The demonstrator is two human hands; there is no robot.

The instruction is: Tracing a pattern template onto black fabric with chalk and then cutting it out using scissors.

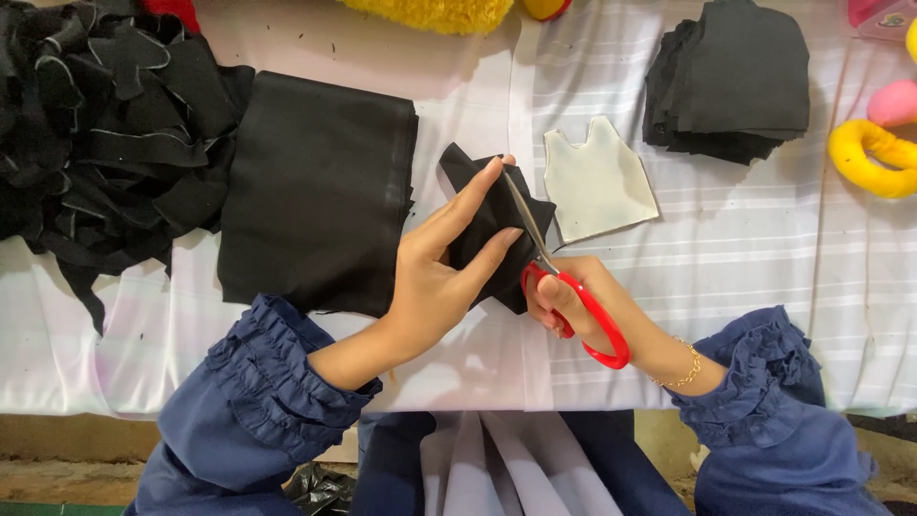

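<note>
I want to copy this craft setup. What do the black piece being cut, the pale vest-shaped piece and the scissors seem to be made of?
Black piece: probably matte woven cloth; it folds softly.
Pale vest-shaped piece: perhaps card or stiff sheet; it lies flat, with clean edges.
Scissors: grey metal blades, glossy red handles, likely plastic.

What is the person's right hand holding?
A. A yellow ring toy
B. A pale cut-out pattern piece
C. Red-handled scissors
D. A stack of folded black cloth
C. The right hand has fingers through the red handles of the scissors, whose blades reach into the black fabric piece that the left hand holds.
</note>
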